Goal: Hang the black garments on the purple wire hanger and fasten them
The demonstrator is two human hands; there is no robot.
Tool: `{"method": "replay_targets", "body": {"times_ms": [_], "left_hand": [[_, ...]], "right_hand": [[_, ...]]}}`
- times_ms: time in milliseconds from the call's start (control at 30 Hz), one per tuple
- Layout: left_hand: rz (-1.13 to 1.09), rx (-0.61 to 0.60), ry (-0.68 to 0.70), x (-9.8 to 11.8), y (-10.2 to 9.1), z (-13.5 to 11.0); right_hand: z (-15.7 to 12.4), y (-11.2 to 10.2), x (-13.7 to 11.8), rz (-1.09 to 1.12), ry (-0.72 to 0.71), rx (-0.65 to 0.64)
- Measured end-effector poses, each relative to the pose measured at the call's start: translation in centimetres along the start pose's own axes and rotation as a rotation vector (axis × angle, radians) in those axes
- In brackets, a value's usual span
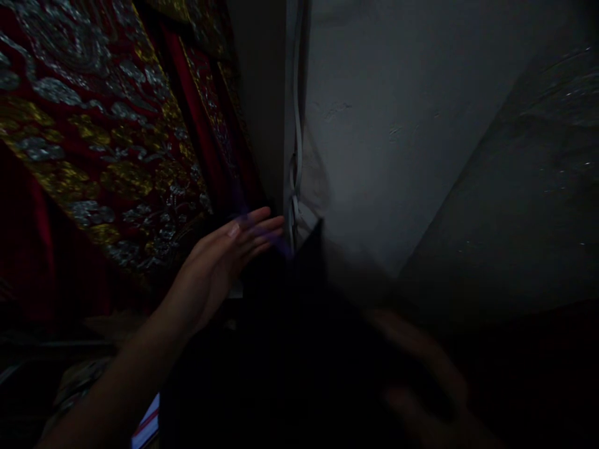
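My left hand (224,262) reaches in from the lower left, its fingers straight and its thumb lying along them. Nothing is gripped in it; its palm side faces a large black cloth-like piece (299,337) with a pointed upper corner. A faint purple streak crosses the left fingertips, and I cannot make out what it is. At the lower right, my right hand (425,368) is dim and smeared by motion. Black material shows between its thumb and fingers, which appear to hold the side of the piece. Darkness hides the folds and lower part of the black cloth.
A red cloth (116,143) embroidered in gold and silver hangs at the left. White cables (296,125) run down beside a pale wall (397,125). A white item with a red stripe (147,424) lies low at the left, partly hidden.
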State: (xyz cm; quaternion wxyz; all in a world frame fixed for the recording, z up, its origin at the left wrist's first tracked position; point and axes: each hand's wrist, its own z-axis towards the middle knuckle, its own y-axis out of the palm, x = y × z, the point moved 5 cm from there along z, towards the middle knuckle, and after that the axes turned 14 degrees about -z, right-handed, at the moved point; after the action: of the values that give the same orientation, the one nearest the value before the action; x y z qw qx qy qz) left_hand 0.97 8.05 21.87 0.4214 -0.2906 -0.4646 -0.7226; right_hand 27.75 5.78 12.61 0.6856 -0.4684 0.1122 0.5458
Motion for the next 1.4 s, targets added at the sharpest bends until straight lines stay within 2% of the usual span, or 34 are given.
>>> {"method": "replay_targets", "body": {"times_ms": [100, 133, 167, 200, 267, 333, 367, 400, 467, 567, 667, 733, 800, 900, 967, 1033, 1133, 1233, 1333, 1400], "left_hand": [[-0.122, 0.111, -0.196, -0.2, -0.1, -1.6], [-0.124, 0.122, -0.285, -0.4, -0.3, -2.3], [-0.101, 0.106, -0.395, -0.6, -0.6, -3.0], [-0.055, 0.06, -0.521, -0.9, -0.9, -3.9], [0.11, -0.091, -0.741, -1.3, -1.7, -5.5], [0.354, -0.236, -0.816, -1.2, -2.7, -6.5], [0.48, -0.278, -0.775, -0.9, -3.1, -6.5], [0.592, -0.301, -0.699, -0.5, -3.5, -6.2], [0.744, -0.293, -0.519, 0.2, -3.8, -5.1], [0.832, -0.18, -0.239, 0.8, -4.0, -3.2], [0.873, -0.026, 0.056, 1.3, -4.1, -1.7], [0.901, 0.033, 0.22, 1.6, -4.0, -1.2], [0.959, 0.085, 0.408, 2.2, -3.7, -1.1], [1.063, 0.192, 0.729, 3.2, -2.7, -2.4], [1.074, 0.176, 0.794, 2.3, -2.0, -3.5], [1.063, 0.027, 0.67, -0.3, -1.5, -4.0], [1.063, -0.178, 0.277, -6.2, -1.9, -3.8], [1.12, -0.17, -0.048, -10.8, -3.7, -3.0], [1.219, -0.142, -0.152, -13.2, -5.2, -2.9], [1.244, -0.159, -0.165, -14.1, -5.7, -3.6]], "right_hand": [[-0.2, 3.6, -3.5, -0.149, -0.269, -0.445], [0.0, 4.3, -3.8, -0.204, -0.311, -0.562], [0.5, 4.5, -3.7, -0.248, -0.316, -0.611], [1.3, 4.3, -3.1, -0.273, -0.289, -0.578], [3.3, 3.1, -1.2, -0.303, -0.209, -0.354], [5.1, 1.8, 1.1, -0.317, -0.146, -0.097], [5.7, 1.4, 2.1, -0.311, -0.121, -0.018], [6.2, 1.3, 3.0, -0.291, -0.1, 0.0], [6.7, 1.7, 4.5, -0.196, -0.012, -0.086], [6.0, 2.3, 5.8, 0.037, 0.254, -0.227], [5.4, 1.9, 5.9, 0.268, 0.432, -0.247], [6.2, 0.8, 5.7, 0.378, 0.478, -0.164], [7.8, -0.9, 5.8, 0.427, 0.521, 0.019], [11.5, -3.2, 6.1, 0.47, 0.555, 0.242], [14.1, -4.0, 6.2, 0.51, 0.554, 0.309], [16.0, -4.6, 6.4, 0.547, 0.549, 0.347], [16.5, -5.0, 7.3, 0.591, 0.592, 0.346], [14.6, -4.9, 9.0, 0.58, 0.653, 0.312], [12.6, -4.6, 11.1, 0.532, 0.673, 0.305], [11.9, -4.5, 12.2, 0.484, 0.645, 0.368]]}}
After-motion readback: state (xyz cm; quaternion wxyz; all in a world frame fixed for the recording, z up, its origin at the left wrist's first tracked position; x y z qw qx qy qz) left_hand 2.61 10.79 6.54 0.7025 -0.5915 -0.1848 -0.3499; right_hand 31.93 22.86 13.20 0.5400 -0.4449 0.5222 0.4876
